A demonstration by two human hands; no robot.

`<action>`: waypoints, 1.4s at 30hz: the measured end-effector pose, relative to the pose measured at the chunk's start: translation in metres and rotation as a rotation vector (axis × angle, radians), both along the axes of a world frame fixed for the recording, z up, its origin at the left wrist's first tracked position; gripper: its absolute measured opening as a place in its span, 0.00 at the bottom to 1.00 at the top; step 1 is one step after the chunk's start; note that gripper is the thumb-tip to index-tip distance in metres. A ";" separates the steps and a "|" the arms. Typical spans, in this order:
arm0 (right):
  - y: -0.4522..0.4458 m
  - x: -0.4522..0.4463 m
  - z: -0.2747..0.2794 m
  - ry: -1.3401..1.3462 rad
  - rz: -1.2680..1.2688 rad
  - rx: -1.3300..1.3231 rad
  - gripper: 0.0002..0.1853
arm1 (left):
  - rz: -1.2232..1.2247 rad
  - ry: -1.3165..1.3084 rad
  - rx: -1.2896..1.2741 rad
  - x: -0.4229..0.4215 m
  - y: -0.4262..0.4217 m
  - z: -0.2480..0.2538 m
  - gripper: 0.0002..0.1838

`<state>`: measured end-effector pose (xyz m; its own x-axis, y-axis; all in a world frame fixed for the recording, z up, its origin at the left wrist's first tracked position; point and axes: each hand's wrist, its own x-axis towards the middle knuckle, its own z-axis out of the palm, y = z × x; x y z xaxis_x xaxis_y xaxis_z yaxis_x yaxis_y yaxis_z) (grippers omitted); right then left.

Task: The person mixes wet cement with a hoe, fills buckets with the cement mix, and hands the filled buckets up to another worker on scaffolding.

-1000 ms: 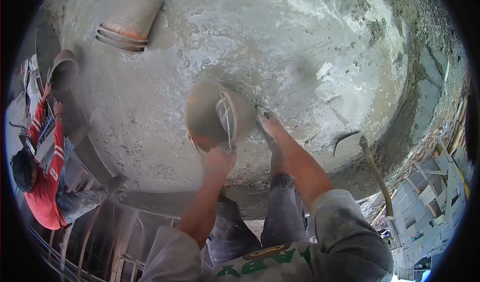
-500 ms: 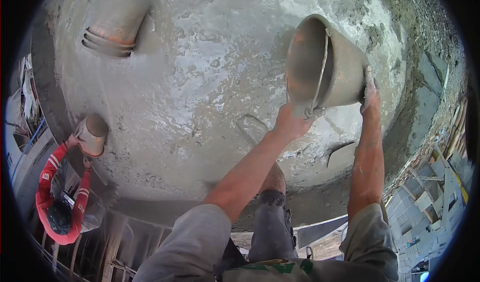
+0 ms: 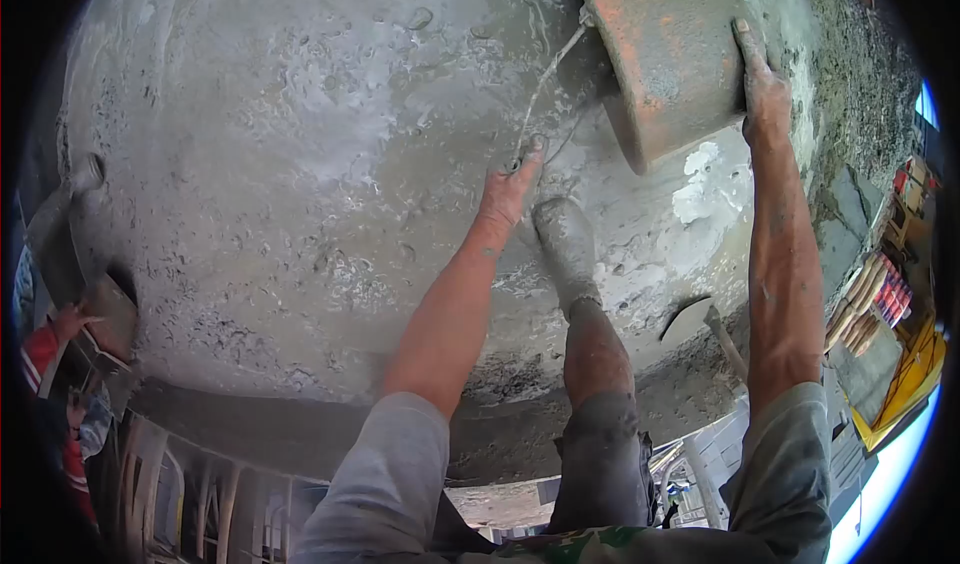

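A large bucket (image 3: 670, 59), grey with orange patches, is tilted over the wet grey surface at the upper right, its mouth toward the left. My right hand (image 3: 765, 89) grips the bucket's base end on the right. A thin handle (image 3: 545, 89) runs down from the bucket's rim to my left hand (image 3: 512, 184), whose fingers are closed round its lower end. Below the bucket, my muddy foot (image 3: 565, 239) stands on the wet surface (image 3: 300, 214). The inside of the bucket is hidden from view.
At the far left a co-worker's hand (image 3: 72, 322) is beside another bucket (image 3: 112, 316). A tool with a wooden handle and a flat blade (image 3: 688, 319) lies near the lower right edge. Yellow and red objects are beyond the right edge.
The large bucket has moved up and right and its mouth has turned away from view. My left hand has moved left and up with the handle. The co-worker's bucket has shifted down and left.
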<state>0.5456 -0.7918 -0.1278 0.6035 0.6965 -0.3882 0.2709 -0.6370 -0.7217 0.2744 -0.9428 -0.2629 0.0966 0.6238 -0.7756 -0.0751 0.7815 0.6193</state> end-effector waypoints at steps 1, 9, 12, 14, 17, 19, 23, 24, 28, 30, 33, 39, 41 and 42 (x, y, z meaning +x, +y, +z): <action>-0.009 -0.018 0.005 -0.049 -0.042 0.021 0.37 | 0.092 -0.047 0.203 -0.002 -0.009 0.020 0.20; -0.110 -0.237 -0.037 -0.082 0.176 0.093 0.35 | 0.108 -0.021 0.204 -0.262 -0.164 0.009 0.12; -0.106 -0.334 -0.007 0.045 0.229 0.028 0.34 | 0.122 0.091 0.091 -0.329 -0.181 0.023 0.13; -0.121 -0.369 0.023 0.144 0.199 -0.027 0.32 | 0.111 0.115 0.099 -0.356 -0.188 0.044 0.14; -0.158 -0.429 -0.013 -0.115 0.237 -0.014 0.31 | 0.172 0.221 0.014 -0.438 -0.230 0.075 0.17; -0.171 -0.476 0.011 0.500 0.122 -0.090 0.30 | 0.166 0.411 -0.296 -0.482 -0.224 0.109 0.18; -0.256 -0.584 -0.038 0.216 0.284 0.000 0.31 | 0.230 0.789 0.045 -0.583 -0.292 0.108 0.26; -0.263 -0.604 -0.019 0.533 0.162 -0.079 0.33 | 0.242 0.774 -0.074 -0.597 -0.279 0.142 0.25; -0.314 -0.665 -0.066 0.368 0.338 -0.362 0.36 | 0.122 0.989 -0.227 -0.644 -0.247 0.218 0.21; -0.316 -0.682 -0.060 0.450 0.422 -0.393 0.38 | 0.130 1.003 -0.133 -0.661 -0.242 0.244 0.23; -0.327 -0.693 -0.039 0.320 0.694 -0.432 0.40 | 0.085 1.147 -0.108 -0.691 -0.259 0.297 0.26; -0.343 -0.570 -0.054 0.003 1.248 -0.384 0.32 | -0.282 1.519 -0.162 -0.693 -0.240 0.353 0.26; -0.332 -0.499 -0.035 -0.160 1.495 -0.582 0.26 | -0.305 1.484 -0.274 -0.704 -0.245 0.337 0.27; -0.331 -0.463 -0.033 -0.199 1.506 -0.662 0.25 | -0.320 1.537 -0.239 -0.709 -0.253 0.326 0.26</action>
<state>0.0829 -1.1228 -0.1610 -0.3421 0.4208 -0.8402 0.9382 0.1023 -0.3308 -0.4349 -1.1953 0.0630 -0.7406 0.5870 -0.3270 0.6596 0.7278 -0.1875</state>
